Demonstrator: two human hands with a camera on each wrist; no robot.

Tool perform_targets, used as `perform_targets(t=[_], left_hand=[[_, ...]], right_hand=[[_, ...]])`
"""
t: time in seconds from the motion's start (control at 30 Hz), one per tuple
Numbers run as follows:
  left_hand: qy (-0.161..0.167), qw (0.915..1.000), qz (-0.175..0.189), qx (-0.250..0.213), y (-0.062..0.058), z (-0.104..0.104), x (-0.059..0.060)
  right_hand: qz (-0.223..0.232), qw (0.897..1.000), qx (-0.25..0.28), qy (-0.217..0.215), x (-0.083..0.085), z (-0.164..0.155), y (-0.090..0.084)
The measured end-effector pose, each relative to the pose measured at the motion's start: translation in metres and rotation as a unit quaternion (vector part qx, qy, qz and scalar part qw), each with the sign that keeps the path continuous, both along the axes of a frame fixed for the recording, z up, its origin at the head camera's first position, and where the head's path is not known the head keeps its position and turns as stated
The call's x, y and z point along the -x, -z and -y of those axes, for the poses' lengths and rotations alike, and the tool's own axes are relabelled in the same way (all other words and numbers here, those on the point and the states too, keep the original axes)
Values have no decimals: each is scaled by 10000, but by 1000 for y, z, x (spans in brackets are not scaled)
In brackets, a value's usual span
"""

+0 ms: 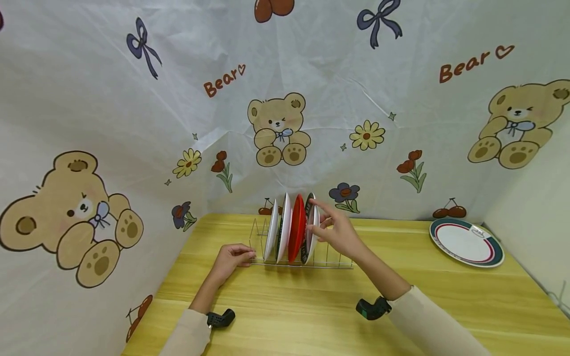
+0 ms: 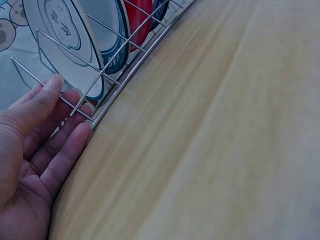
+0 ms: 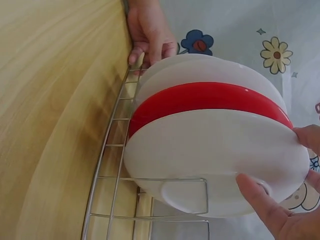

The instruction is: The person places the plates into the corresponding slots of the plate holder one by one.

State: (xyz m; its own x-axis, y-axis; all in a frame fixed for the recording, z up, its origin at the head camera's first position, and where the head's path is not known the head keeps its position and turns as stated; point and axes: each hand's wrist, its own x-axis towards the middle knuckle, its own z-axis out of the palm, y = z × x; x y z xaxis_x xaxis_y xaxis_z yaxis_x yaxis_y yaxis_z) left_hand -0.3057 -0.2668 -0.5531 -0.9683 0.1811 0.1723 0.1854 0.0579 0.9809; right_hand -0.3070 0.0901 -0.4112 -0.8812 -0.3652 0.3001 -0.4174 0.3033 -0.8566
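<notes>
A wire plate rack [image 1: 331, 266] stands on the table with several plates upright in it. At its left end my left hand [image 1: 233, 257] grips the wire frame, thumb and fingertips round the corner. Leftmost is a white plate [image 2: 65, 45] with a blue rim and a drawing, then a plate with a dark teal rim [image 2: 117, 62], then a red plate [image 1: 297, 230]. To the right stands a dark-patterned plate [image 1: 308, 247] with a white underside. My right hand [image 1: 340, 232] holds this plate, thumb against the underside and fingertips at the rim.
Flat on the table [image 1: 285, 311] at the far right lies a white plate with a green and red rim [image 1: 467, 242]. A sheet printed with bears [image 1: 280, 128] hangs close behind the rack. Wire slots [image 3: 165, 197] stand right of the plates.
</notes>
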Motion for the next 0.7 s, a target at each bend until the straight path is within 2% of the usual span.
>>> perform_targets(t=[0.1,0.27,0.4,0.6,0.7], left_hand=[[-34,10000,-18,13,1,1,1],[26,10000,-24,35,2,1,1],[53,10000,-18,-2,3,1,1],[29,9999,-10,-130,3,0,1],[40,9999,21,-152,3,0,1]], right_hand=[[-353,9991,-242,55,-3,-2,2],[-467,9972,-456,362,-14,-16,-1],[-510,9964,-138,658,-23,-35,-7],[-433,9943,486,846,-34,-69,-19],[-491,9918,619,1003,-39,-85,-25]])
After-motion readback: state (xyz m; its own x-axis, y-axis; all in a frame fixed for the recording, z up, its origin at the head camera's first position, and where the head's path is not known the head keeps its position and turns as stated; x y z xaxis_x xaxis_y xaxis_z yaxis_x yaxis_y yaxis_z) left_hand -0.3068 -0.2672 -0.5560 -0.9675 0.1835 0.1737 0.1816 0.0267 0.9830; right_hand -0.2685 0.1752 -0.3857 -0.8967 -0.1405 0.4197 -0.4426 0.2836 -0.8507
